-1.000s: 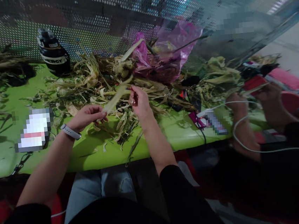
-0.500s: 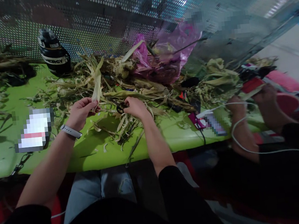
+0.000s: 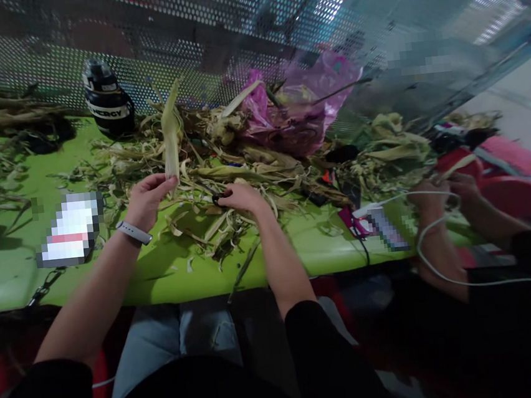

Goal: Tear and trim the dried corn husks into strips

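Observation:
My left hand (image 3: 150, 197) pinches the lower end of a pale, dry corn husk (image 3: 172, 136), which stands upright above the fingers. To its right, my right hand (image 3: 241, 198) is closed on the dark handles of a pair of scissors (image 3: 215, 199), mostly covered by the fingers. The scissors' tips lie among husk shreds and are hard to make out. Cut strips of husk (image 3: 219, 231) are heaped under and in front of my right hand on the green table (image 3: 161, 287).
A black bottle (image 3: 110, 104) stands at the back by the perforated metal screen (image 3: 213, 47). Dry husks surround a pink plastic bag (image 3: 295, 118). A phone (image 3: 71, 230) lies at left; another phone (image 3: 385, 228) lies at right beside a white cable. A co-worker's hands (image 3: 443, 194) hold a husk strip.
The upright husk has straightened somewhat in my left hand. My right hand has shifted slightly, still closed on the scissors. The whole view has moved a little.

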### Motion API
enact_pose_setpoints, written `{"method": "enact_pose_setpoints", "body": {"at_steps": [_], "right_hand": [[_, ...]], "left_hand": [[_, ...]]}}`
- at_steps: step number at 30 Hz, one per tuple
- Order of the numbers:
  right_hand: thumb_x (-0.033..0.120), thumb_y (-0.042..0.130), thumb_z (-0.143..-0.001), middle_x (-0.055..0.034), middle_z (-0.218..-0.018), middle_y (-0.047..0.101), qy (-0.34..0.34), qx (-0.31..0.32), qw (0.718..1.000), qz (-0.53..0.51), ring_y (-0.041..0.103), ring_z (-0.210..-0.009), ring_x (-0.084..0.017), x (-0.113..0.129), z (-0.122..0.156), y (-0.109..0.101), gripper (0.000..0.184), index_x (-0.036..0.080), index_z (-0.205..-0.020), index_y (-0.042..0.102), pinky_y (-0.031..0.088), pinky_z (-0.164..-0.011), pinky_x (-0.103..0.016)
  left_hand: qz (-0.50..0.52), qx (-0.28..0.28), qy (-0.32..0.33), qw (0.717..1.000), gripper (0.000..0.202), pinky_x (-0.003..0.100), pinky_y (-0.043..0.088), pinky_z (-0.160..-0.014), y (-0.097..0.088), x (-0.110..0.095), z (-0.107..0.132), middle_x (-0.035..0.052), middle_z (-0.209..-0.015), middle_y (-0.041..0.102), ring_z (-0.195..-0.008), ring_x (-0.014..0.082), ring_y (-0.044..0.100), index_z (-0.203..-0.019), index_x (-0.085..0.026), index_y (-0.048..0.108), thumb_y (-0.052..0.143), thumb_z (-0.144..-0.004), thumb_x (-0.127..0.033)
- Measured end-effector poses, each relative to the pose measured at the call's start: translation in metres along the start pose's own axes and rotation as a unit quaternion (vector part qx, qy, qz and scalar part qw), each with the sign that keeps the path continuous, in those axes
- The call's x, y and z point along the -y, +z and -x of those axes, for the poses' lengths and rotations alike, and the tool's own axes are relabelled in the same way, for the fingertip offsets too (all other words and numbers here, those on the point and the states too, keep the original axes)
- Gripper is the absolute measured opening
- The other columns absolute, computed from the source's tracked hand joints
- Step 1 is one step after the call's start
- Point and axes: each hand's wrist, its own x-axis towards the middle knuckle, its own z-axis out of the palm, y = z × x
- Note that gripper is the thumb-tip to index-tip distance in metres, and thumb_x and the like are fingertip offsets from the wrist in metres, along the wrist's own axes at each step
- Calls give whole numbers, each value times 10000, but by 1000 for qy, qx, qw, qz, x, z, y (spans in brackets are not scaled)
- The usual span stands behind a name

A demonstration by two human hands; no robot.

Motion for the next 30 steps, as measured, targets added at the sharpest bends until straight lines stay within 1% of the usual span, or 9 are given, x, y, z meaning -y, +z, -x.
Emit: {"method": "enact_pose_setpoints", "body": {"at_steps": [4, 7, 10, 13, 16, 18, 21, 25, 30], "right_hand": [[419, 626, -709, -60, -838, 732, 13, -3, 999, -53, 627, -761, -191, -14, 2, -4, 252, 191, -759, 720, 360, -618, -268], [394, 628, -690, -18, -699, 664, -2, 1, 992, -125, 566, -666, -147, -28, 5, -10, 224, 179, -707, 689, 349, -602, -256], [362, 610, -681, 27, -599, 559, -15, 18, 972, -233, 478, -580, -109, -38, 12, -16, 193, 171, -694, 633, 322, -564, -241], [334, 632, -652, 46, -633, 552, -32, 14, 939, -342, 466, -581, -93, -41, 16, -18, 202, 167, -762, 598, 344, -575, -230], [325, 685, -628, 40, -692, 584, -50, -22, 912, -408, 496, -616, -96, -39, 14, -16, 278, 162, -834, 591, 382, -615, -236], [350, 722, -634, 27, -726, 608, -69, -42, 890, -449, 521, -644, -102, -36, 10, -12, 327, 158, -868, 596, 405, -644, -245], [430, 780, -632, -1, -784, 650, -96, -55, 861, -496, 558, -687, -118, -29, 4, -5, 413, 154, -897, 624, 437, -680, -264], [476, 823, -608, -29, -817, 685, -110, -38, 845, -523, 591, -715, -137, -18, 2, -1, 455, 155, -883, 654, 473, -711, -284], [472, 827, -625, -30, -867, 693, -137, -22, 824, -549, 619, -772, -143, -9, 10, -5, 443, 172, -898, 649, 503, -777, -295]], "left_hand": [[48, -15, -37, 998, 299, 216, 275, -453, 2, -5, 2, -32, -708, 641, -527, 59, 449, -780, -193, 660, 844, -588, -330], [82, -10, -65, 994, 354, 191, 333, -467, 4, -9, 5, -42, -735, 643, -581, 66, 525, -756, -191, 593, 863, -535, -253], [111, -5, -72, 991, 406, 198, 425, -524, 4, -8, 5, -58, -717, 632, -636, 86, 593, -754, -197, 528, 860, -522, -213], [136, -13, -59, 989, 444, 219, 495, -606, 3, -4, 3, -62, -746, 648, -699, 99, 640, -862, -214, 547, 848, -537, -185], [159, -13, -72, 985, 523, 230, 532, -669, 2, -1, 1, -45, -820, 687, -726, 97, 657, -1013, -234, 587, 832, -558, -147], [164, -16, -76, 983, 516, 250, 555, -700, 3, 0, 0, -30, -831, 693, -725, 106, 661, -1049, -239, 613, 824, -585, -157], [163, -26, -56, 985, 349, 305, 592, -740, 6, 2, -1, 6, -797, 682, -722, 140, 665, -929, -213, 669, 825, -617, -234], [180, -61, -33, 981, 224, 329, 613, -743, 11, 3, 2, 26, -827, 696, -758, 156, 666, -730, -189, 668, 839, -611, -271], [131, -80, 40, 987, 233, 320, 597, -751, 13, 4, 6, 54, -853, 701, -792, 165, 675, -756, -159, 691, 846, -646, -294]]}}
